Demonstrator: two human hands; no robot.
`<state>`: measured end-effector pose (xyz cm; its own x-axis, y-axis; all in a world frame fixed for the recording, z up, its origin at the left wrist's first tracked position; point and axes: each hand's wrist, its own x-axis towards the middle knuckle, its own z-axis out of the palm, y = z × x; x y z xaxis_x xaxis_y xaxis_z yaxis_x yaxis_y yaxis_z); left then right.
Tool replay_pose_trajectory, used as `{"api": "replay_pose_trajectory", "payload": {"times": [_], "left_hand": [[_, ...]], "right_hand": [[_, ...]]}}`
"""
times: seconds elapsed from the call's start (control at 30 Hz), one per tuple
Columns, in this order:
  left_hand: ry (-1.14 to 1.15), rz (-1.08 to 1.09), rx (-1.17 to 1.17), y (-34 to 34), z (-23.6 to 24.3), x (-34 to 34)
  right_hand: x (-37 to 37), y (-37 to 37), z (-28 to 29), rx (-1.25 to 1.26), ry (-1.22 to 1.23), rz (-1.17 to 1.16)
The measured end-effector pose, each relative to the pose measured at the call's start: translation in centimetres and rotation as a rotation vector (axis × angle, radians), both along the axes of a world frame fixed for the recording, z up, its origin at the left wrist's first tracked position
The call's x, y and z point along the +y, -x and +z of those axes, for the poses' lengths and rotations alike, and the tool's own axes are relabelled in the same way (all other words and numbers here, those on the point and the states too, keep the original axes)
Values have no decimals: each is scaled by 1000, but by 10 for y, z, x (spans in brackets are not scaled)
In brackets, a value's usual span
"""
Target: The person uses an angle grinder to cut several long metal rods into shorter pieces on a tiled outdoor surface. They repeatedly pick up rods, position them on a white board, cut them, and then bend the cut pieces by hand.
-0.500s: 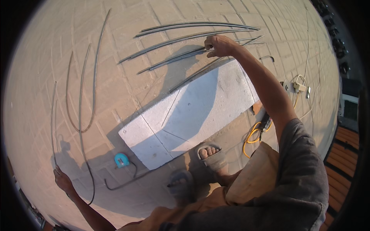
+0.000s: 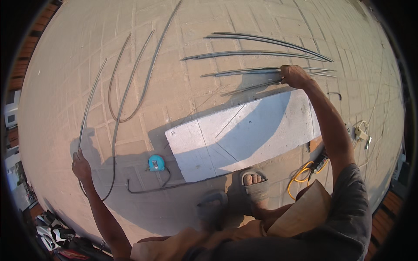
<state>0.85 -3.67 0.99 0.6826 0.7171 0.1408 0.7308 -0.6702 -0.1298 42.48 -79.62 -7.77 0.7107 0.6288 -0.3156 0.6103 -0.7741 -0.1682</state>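
My left hand (image 2: 81, 166), at the left, is closed around a thin metal rod (image 2: 90, 101) that points away from me. At the far right, my right hand (image 2: 295, 76) is closed on another metal rod (image 2: 254, 88), just beyond the pale slab (image 2: 261, 130). Beside that hand lies a group of rods (image 2: 244, 71); two more pairs lie farther off, a middle pair (image 2: 257, 53) and a far pair (image 2: 270, 40). Pencil-like lines and dark strokes cross the slab's top. My right fingertips are partly hidden by the hand itself.
Left of the slab sit a turquoise tape measure (image 2: 156, 163) and a hooked dark rod (image 2: 152, 191). A U-bent rod (image 2: 112, 98) lies on the paving. At right are a yellow cord (image 2: 295, 180), a dark power tool (image 2: 320, 162) and a beige socket box (image 2: 360, 134). My sandalled feet (image 2: 254, 182) stand near the slab.
The whole view has turned, shifting the scene rightward. The rod at my right hand has moved away from the slab's far edge, closer to the neighbouring rods. My left hand keeps its rod.
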Motion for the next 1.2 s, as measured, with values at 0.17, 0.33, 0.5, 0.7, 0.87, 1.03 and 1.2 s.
{"api": "replay_pose_trajectory", "payload": {"times": [0.17,0.33,0.5,0.7,0.87,1.03,1.2], "left_hand": [[51,0,-3,-7,17,-20],[51,5,-34,-6,29,-29],[73,-33,-177,12,30,-60],[85,-81,-311,39,70,-88],[308,64,-461,55,105,-110],[480,19,-527,70,105,-117],[469,-43,-455,63,96,-116]], "right_hand": [[23,-8,25,-280,-105,-83],[69,0,47,-166,-223,-40],[129,26,58,-29,-390,64],[247,29,72,580,-741,-347],[323,30,108,1097,-1372,-532],[366,38,158,1251,-1874,-293],[312,52,182,1006,-1699,-501]]}}
